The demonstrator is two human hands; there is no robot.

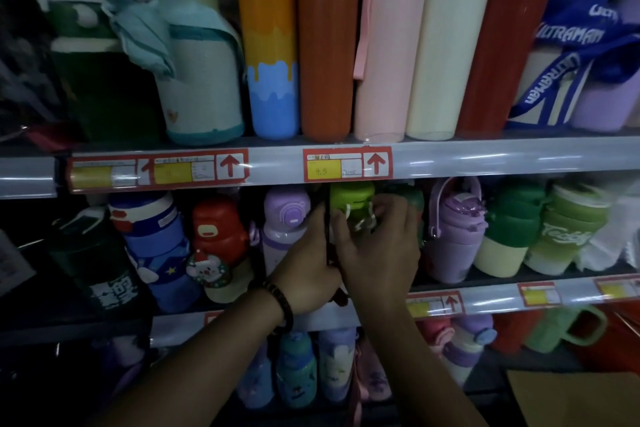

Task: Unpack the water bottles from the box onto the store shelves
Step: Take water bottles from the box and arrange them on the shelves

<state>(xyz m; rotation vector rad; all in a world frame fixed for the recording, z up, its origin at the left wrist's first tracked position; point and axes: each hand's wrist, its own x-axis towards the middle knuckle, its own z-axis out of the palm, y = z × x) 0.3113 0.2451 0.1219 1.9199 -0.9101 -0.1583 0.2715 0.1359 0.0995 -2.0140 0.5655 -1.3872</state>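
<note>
Both hands (346,253) hold a green bottle (351,199) on the middle shelf (485,298)

most of the green bottle (350,199) is hidden behind the left hand (304,274) and the right hand (379,250), and what the left one grips cannot be made out. the tall bottles (327,45) are cut off by the upper edge, and the cardboard box (571,399) by the lower right corner. the writing on the price tag (347,165) is too blurred to be read.
</note>
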